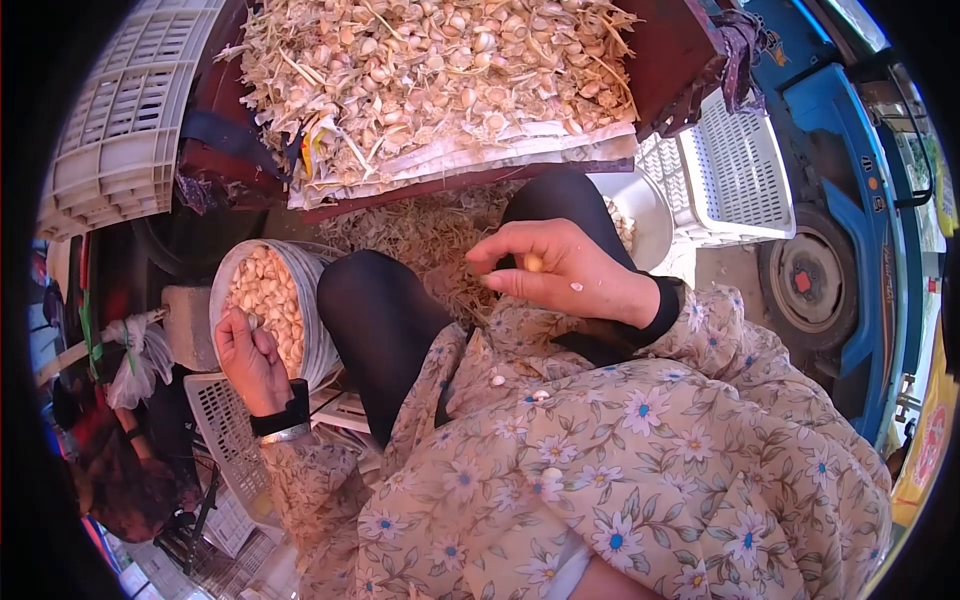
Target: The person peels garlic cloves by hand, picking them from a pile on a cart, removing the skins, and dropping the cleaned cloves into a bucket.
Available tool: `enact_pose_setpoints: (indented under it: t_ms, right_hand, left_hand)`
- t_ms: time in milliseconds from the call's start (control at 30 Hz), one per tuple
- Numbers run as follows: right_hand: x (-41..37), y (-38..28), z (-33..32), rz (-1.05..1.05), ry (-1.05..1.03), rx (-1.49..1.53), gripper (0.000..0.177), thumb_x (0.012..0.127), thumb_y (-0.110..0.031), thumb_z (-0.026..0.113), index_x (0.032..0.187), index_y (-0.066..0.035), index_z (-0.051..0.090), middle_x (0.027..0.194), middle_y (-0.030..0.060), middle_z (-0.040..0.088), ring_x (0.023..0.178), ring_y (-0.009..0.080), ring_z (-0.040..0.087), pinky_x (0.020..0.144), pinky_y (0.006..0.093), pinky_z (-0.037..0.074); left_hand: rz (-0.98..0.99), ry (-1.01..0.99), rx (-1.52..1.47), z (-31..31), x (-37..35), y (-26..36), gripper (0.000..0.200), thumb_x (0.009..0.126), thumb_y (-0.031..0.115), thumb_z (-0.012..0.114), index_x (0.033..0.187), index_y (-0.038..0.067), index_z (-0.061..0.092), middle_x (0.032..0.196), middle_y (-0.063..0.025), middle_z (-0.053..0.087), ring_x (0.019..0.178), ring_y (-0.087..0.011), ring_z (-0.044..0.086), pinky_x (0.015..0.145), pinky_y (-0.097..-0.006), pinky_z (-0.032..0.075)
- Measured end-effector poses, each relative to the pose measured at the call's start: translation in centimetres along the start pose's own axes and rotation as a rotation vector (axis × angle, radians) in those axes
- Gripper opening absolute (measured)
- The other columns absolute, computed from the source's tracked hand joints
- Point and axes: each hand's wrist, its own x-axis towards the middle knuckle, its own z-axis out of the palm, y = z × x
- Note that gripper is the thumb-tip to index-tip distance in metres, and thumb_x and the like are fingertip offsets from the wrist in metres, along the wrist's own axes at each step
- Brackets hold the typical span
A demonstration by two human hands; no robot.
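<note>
My left hand (pixel 252 362) is at the near rim of a round bucket (pixel 321 270) of garlic cloves (pixel 268 290). Its fingers are curled in a pinch, and what lies between the tips is too small to make out. Above my lap, my right hand (pixel 565 268) has its fingers bent round a yellowish garlic clove (pixel 533 262) that shows in the palm. The thumb and index tips point left. A large heap of unpeeled garlic (pixel 450 80) with dry stalks lies on a raised surface in front of me.
Dry husks (pixel 430 240) cover the ground between my knees. A metal basin (pixel 650 215) with some cloves stands beyond my right knee, near white crates (pixel 735 165). More crates (pixel 130 110) are at left. A blue vehicle (pixel 850 230) stands at right. A person (pixel 130 480) is at lower left.
</note>
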Motion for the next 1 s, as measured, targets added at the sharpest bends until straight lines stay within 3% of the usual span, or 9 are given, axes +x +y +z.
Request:
enact_pose_setpoints:
  t_ms: [200,333,433,467,600,700,833,900,1000]
  right_hand:
    - [-0.2,1.2,1.9,0.082,-0.114,0.033,0.017,0.084,-0.007,0.060,0.099,0.000,0.060,0.087,0.0052,0.062,0.080,0.0111,0.057,0.072,0.0234,0.045]
    - [-0.2,1.2,2.1,0.064,-0.119,0.026,0.019,0.083,-0.011,0.061,0.098,0.001,0.060,0.085,0.0079,0.064,0.076,0.0110,0.058,0.070,0.0249,0.046]
    - [0.2,0.9,2.6,0.178,-0.118,0.094,0.019,0.084,-0.013,0.062,0.097,0.001,0.060,0.083,0.0061,0.063,0.075,0.0091,0.057,0.068,0.0234,0.045]
    - [0.8,0.7,3.2,0.218,-0.106,0.146,0.020,0.083,-0.015,0.063,0.095,0.001,0.061,0.081,0.0054,0.063,0.074,0.0086,0.056,0.067,0.0228,0.045]
    - [4.4,-1.3,6.0,0.376,-0.111,0.359,0.026,0.079,-0.021,0.069,0.087,0.002,0.062,0.074,0.0028,0.061,0.070,0.0065,0.054,0.063,0.0213,0.044]
    - [5.5,-1.6,7.3,0.283,-0.299,0.151,0.029,0.075,-0.025,0.073,0.081,0.002,0.062,0.069,0.0015,0.060,0.067,0.0054,0.053,0.060,0.0208,0.043]
    - [4.7,-1.4,6.9,0.349,-0.419,0.238,0.027,0.073,-0.022,0.075,0.075,0.000,0.060,0.068,0.0003,0.059,0.064,0.0047,0.051,0.056,0.0211,0.041]
    - [4.2,-1.7,6.4,0.412,-0.507,0.218,0.025,0.072,-0.020,0.076,0.077,0.000,0.060,0.068,-0.0001,0.060,0.065,0.0044,0.051,0.057,0.0208,0.041]
    - [3.4,-1.5,6.0,0.435,-0.573,0.287,0.024,0.074,-0.018,0.074,0.082,0.000,0.060,0.069,0.0001,0.059,0.063,0.0043,0.052,0.055,0.0201,0.041]
  left_hand:
    - [-0.134,0.189,0.547,-8.5,0.5,-4.3,0.018,0.079,0.014,0.068,0.080,0.005,0.052,0.058,0.0004,0.050,0.043,-0.0067,0.043,0.037,-0.0190,0.031]
    - [-0.175,0.289,0.857,-12.6,1.1,-4.9,0.020,0.076,0.011,0.070,0.088,0.000,0.058,0.062,-0.0002,0.052,0.048,-0.0081,0.048,0.041,-0.0212,0.037]
    - [-0.227,0.245,0.733,-11.4,-0.3,-4.2,0.027,0.076,0.012,0.071,0.097,-0.001,0.060,0.063,-0.0008,0.052,0.051,-0.0082,0.050,0.044,-0.0214,0.039]
    - [-0.199,0.197,0.788,-10.1,-1.0,-3.5,0.031,0.075,0.008,0.070,0.103,-0.002,0.060,0.070,-0.0007,0.054,0.055,-0.0078,0.050,0.049,-0.0214,0.041]
    - [0.365,-0.351,0.884,2.6,-8.0,1.8,0.036,0.069,0.002,0.072,0.103,0.001,0.061,0.078,-0.0038,0.055,0.061,-0.0092,0.052,0.055,-0.0220,0.044]
    - [0.561,-0.624,0.751,6.7,-10.8,2.5,0.036,0.062,0.004,0.077,0.094,0.003,0.060,0.078,-0.0059,0.057,0.063,-0.0114,0.054,0.056,-0.0228,0.044]
    - [0.244,-0.618,0.538,6.8,-12.4,1.8,0.033,0.060,0.008,0.080,0.085,0.003,0.059,0.074,-0.0042,0.059,0.061,-0.0102,0.058,0.055,-0.0213,0.047]
    - [0.238,-0.677,0.501,6.4,-12.9,1.1,0.033,0.060,0.007,0.081,0.083,0.002,0.058,0.072,-0.0038,0.060,0.060,-0.0060,0.058,0.053,-0.0195,0.047]
    - [0.038,-0.690,0.300,5.9,-13.8,-0.3,0.029,0.063,0.006,0.079,0.083,0.001,0.058,0.070,-0.0029,0.061,0.057,-0.0019,0.055,0.054,-0.0176,0.044]
